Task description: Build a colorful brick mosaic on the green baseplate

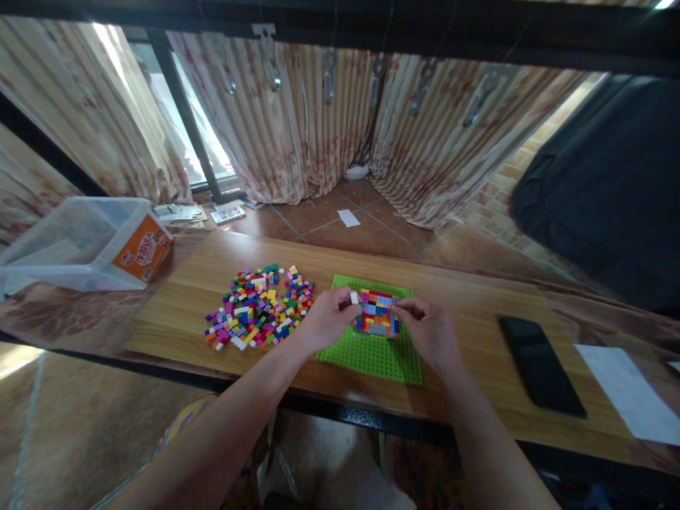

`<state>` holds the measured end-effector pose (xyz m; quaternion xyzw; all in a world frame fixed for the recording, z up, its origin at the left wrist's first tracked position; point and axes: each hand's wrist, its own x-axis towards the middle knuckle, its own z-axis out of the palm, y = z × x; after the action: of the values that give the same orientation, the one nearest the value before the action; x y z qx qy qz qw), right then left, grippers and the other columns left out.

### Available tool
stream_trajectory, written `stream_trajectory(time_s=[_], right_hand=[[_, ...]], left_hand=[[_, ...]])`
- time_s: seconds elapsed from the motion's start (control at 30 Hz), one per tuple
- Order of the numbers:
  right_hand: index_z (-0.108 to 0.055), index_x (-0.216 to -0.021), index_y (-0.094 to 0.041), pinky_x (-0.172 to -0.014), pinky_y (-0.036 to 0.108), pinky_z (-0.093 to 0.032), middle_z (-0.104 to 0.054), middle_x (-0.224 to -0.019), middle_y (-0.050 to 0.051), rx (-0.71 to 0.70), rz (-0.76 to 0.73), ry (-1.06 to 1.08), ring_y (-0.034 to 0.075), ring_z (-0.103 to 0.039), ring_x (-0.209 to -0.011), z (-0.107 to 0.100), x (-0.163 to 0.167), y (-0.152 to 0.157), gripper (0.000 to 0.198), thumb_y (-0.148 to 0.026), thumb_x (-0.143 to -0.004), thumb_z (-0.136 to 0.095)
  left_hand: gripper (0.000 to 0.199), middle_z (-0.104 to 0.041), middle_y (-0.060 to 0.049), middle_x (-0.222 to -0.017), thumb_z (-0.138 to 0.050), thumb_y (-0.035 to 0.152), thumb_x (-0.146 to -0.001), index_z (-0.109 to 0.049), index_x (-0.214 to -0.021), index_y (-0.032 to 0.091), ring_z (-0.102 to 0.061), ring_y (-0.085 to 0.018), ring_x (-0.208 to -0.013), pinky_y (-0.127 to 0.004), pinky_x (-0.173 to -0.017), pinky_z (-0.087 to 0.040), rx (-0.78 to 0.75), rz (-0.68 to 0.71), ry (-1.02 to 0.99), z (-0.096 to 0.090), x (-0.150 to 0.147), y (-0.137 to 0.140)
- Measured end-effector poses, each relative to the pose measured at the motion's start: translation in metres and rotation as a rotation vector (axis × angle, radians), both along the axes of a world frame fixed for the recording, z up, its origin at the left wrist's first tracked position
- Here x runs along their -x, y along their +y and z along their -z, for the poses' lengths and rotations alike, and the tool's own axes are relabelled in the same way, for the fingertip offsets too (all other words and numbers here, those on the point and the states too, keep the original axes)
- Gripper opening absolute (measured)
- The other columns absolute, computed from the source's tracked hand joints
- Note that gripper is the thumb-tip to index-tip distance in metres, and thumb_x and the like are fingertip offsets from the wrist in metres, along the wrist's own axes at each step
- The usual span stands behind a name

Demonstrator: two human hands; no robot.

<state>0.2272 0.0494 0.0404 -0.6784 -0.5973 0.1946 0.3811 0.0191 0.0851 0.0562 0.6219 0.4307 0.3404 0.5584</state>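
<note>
A green studded baseplate (366, 361) lies on the wooden table, with a multicoloured block of toy bricks (378, 313) built up on it. My left hand (330, 316) is at the left side of that block, thumb and forefinger closed on a small white brick (354, 297). On the opposite side, the fingertips of my right hand (428, 329) are pinched together at the block's right edge. Whatever sits between them is too small to tell. A loose pile of coloured bricks (265, 304) is spread left of the baseplate.
At the far left stands a clear plastic bin (69, 273) with an orange label. A black phone (540, 365) and a white sheet of paper (630, 389) lie to the right. Metal clips (329, 78) hang from a dark bar across the top, before patterned curtains (297, 134).
</note>
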Motion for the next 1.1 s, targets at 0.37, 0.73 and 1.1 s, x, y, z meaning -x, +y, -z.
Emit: stream_trajectory(time_s=[0.37,0.73,1.1], right_hand=[[-0.066,-0.067,-0.019,-0.055,0.027,-0.047,-0.066,-0.062,-0.001,0.133,0.083,0.619,0.012,-0.057,-0.056,0.011,-0.002,0.014,0.039,-0.044,-0.045,-0.087],[-0.064,-0.068,-0.018,-0.053,0.026,-0.044,-0.063,-0.059,-0.002,0.131,0.077,0.643,0.012,-0.054,-0.053,0.011,-0.002,0.013,0.043,-0.047,-0.045,-0.086],[-0.075,-0.09,-0.021,-0.078,0.033,-0.051,-0.076,-0.089,0.004,0.033,-0.164,0.465,0.019,-0.067,-0.082,-0.011,0.03,-0.013,0.027,-0.045,-0.081,-0.066]], left_hand=[[0.013,-0.05,0.006,-0.056,-0.057,0.018,-0.076,-0.05,-0.065,0.017,-0.045,-0.009,-0.053,-0.02,-0.051,-0.032,0.012,0.013,-0.011,0.0,-0.004,-0.002],[0.007,-0.054,0.006,-0.056,-0.057,0.014,-0.075,-0.054,-0.069,0.015,-0.048,-0.007,-0.051,-0.018,-0.051,-0.035,0.146,0.005,-0.112,-0.003,-0.011,-0.006],[0.006,-0.064,0.001,-0.068,-0.057,0.017,-0.083,-0.052,-0.084,0.015,-0.059,-0.009,-0.055,-0.02,-0.054,-0.044,0.173,0.03,-0.189,-0.007,-0.012,-0.009]])
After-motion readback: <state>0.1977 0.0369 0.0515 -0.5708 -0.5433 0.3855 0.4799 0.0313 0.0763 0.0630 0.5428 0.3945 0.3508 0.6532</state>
